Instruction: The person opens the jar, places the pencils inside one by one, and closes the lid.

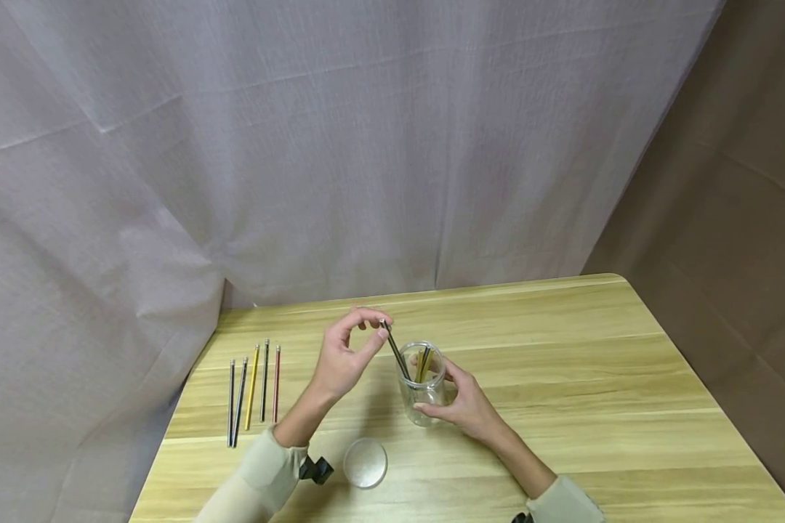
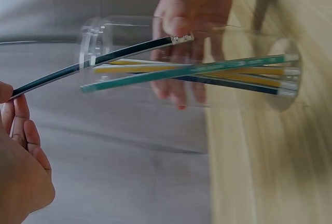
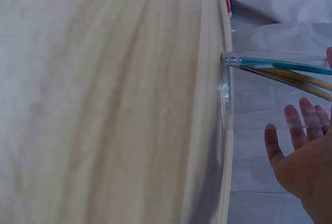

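A dark striped pencil (image 1: 395, 350) is pinched near its upper end by my left hand (image 1: 343, 359). It slants down through the mouth of a clear jar (image 1: 425, 415), and its metal-banded end is inside the jar in the left wrist view. My right hand (image 1: 467, 407) grips the jar around its side, thumb in front and fingers behind. Inside the jar lean a green pencil (image 2: 155, 76), yellow pencils (image 2: 270, 70) and a dark pencil (image 2: 249, 87). The right wrist view shows the jar's base and the right hand's fingers (image 3: 295, 125) beside its wall.
Several pencils lie spread in a row at the left of the wooden table (image 1: 562, 349), among them a yellow pencil (image 1: 252, 385) and a red pencil (image 1: 277, 385). A round clear lid (image 1: 365, 463) lies near the front, right of the left sleeve (image 1: 262, 472). Grey cloth (image 1: 366, 145) hangs behind.
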{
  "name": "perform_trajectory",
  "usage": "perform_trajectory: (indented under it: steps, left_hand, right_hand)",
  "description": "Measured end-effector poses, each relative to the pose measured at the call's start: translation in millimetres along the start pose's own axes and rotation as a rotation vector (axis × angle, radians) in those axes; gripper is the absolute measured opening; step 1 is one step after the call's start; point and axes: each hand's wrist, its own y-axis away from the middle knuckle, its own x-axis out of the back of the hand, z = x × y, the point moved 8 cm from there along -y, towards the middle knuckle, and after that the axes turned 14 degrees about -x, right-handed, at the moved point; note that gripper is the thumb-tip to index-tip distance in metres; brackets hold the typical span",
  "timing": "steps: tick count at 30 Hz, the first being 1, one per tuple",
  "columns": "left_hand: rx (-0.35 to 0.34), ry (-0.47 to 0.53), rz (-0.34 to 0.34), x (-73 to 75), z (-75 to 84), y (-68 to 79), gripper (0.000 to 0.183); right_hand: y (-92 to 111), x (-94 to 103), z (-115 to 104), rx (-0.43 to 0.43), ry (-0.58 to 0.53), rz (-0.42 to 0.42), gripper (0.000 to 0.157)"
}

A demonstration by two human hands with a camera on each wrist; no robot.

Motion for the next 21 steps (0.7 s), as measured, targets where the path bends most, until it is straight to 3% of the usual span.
perform_trajectory:
  steps: [8,14,21]
  left_hand:
    - [0.075,-0.029,-0.033,-8.2,-16.4,16.4,0.012]
    - [0.128,-0.049,-0.042,-13.0,-19.8,20.6,0.013]
    - [0.12,-0.055,-0.038,-13.1,-22.5,23.5,0.013]
  right_hand:
    - [0.1,0.8,0.5,-0.015,0.014,0.009,0.09]
    - [0.0,0.6,0.8,-0.017,0.018,0.01,0.09]
    - [0.8,0.4,0.0,-0.013,0.019,0.01,0.089]
